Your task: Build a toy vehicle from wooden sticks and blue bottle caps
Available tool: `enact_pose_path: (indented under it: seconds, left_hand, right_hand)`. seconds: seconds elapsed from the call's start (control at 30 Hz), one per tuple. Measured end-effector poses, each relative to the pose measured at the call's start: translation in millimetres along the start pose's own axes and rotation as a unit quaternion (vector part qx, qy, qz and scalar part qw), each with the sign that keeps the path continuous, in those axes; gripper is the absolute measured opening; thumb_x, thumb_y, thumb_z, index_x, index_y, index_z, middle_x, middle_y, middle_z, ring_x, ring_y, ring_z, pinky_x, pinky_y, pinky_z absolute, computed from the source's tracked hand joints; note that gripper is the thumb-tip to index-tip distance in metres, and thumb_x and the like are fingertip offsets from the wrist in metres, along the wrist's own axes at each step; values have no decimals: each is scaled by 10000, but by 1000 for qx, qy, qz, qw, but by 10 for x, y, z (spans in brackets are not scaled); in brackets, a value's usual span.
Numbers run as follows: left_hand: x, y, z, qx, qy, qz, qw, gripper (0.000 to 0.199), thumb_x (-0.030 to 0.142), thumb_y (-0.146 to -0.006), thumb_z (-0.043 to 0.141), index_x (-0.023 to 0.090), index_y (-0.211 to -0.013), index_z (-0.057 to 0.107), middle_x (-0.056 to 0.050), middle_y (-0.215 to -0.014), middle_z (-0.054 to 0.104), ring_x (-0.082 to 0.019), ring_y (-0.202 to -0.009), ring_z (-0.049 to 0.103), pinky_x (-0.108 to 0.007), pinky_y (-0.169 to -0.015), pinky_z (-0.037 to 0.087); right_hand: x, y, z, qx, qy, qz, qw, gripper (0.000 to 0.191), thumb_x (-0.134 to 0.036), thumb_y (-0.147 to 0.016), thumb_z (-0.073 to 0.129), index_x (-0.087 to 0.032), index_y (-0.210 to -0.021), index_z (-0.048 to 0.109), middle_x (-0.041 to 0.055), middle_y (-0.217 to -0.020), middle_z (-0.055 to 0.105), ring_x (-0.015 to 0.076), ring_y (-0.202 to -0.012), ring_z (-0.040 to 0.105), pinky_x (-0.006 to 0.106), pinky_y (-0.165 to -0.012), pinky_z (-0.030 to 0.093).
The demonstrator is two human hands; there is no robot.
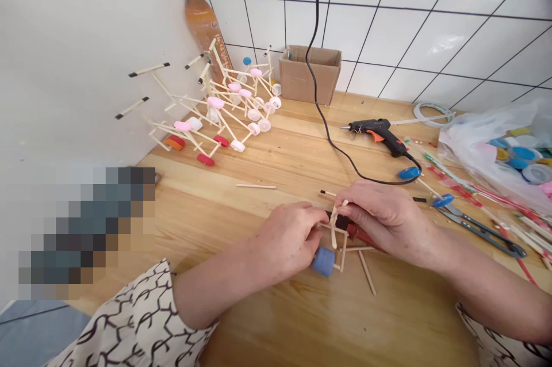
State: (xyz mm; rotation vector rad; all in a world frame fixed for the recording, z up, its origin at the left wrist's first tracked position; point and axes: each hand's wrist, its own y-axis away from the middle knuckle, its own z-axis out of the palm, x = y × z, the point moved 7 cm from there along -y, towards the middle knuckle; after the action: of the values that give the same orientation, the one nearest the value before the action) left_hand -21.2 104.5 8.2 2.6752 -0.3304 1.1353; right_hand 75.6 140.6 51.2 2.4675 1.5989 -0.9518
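My left hand (287, 240) is closed at the near end of a small frame of wooden sticks (344, 252), its fingertips pinching the frame. Between the thumb and fingers of my right hand (388, 220) is a short wooden stick (333, 230), held upright against the frame's top bar. A blue bottle cap (323, 262) sits just below my left fingertips, beside the frame. Partly hidden behind my right fingers lies a dark red object (360, 236) that I cannot make out. One loose stick (367, 272) rests on the table below the frame.
Several stick models with cap wheels (215, 103) stand at the back left, near a drink bottle (202, 16) and a cardboard box (309, 76). To the right are a glue gun (379, 132), thread snips (483, 232), loose sticks and a plastic bag of caps (470, 142). A black cord (317, 91) crosses the table.
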Motion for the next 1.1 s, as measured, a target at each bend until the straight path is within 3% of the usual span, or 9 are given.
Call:
enact_pose_path:
  seconds: [0.33, 0.8, 1.1]
  left_hand:
    - [12, 9, 11, 2, -7, 6, 1000, 170, 69, -753, 484, 161, -688, 612, 5, -660, 555, -102, -569, 470, -217, -529, 346]
    - [18, 26, 44, -3, -2, 27, 1000, 197, 81, -770, 470, 171, -764, 646, -20, -742, 615, -127, -644, 541, -221, -568, 392]
    - [-37, -16, -47, 19, -7, 24, 1000, 194, 130, -800, 501, 183, -843, 683, -22, -781, 674, -133, -679, 595, -231, -613, 428]
  right_hand:
    - [-13, 11, 5, -4, -3, 3, 1000, 177, -151, -920, 415, -172, -801, 544, 4, -669, 546, 120, -621, 477, 240, -578, 374]
    - [-25, 30, -6, -2, -3, -1, 1000, 184, -161, -923, 402, -182, -806, 542, 21, -691, 585, 134, -636, 506, 256, -588, 386]
    - [-34, 14, 1, 7, 3, -7, 1000, 177, -186, -925, 419, -178, -807, 551, 3, -650, 551, 122, -604, 488, 234, -560, 373]
